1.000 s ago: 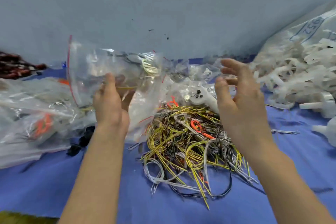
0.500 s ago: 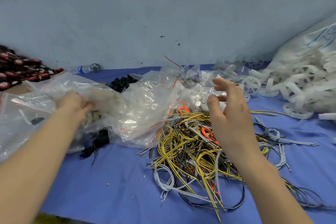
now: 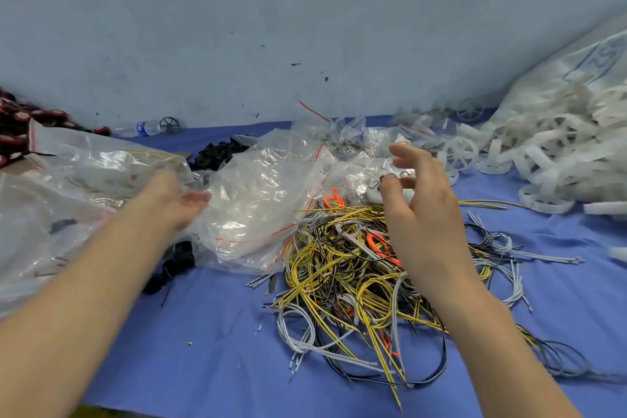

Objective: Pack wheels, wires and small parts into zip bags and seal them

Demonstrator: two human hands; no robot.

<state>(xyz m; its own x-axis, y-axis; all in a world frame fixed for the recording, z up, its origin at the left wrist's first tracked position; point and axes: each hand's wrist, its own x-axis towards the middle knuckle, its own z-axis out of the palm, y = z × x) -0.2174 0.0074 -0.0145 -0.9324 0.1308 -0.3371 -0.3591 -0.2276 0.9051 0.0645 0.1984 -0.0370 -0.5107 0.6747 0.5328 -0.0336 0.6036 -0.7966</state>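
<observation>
The only writing you can see is blue print on the big sack (image 3: pixel 576 85) of white wheels (image 3: pixel 529 159) at far right, too blurred to read; the small bottle (image 3: pixel 146 128) by the wall wears a blue label, equally illegible. Your right hand (image 3: pixel 420 210) hangs above the tangle of wires (image 3: pixel 342 268) (yellow, black, white and orange, far too many to count), fingers spread and loosely curved, gripping nothing, with a white part (image 3: pixel 376 188) just beyond its thumb. Your left hand (image 3: pixel 169 200) is blurred, palm turned inward with fingers stretched out against the crumpled zip bags (image 3: pixel 258 200), which lie between your two hands. More clear bags (image 3: pixel 68 173) are heaped to the left of it. Small black parts (image 3: pixel 220 151) sit behind the bags on the blue cloth (image 3: pixel 210 332).
</observation>
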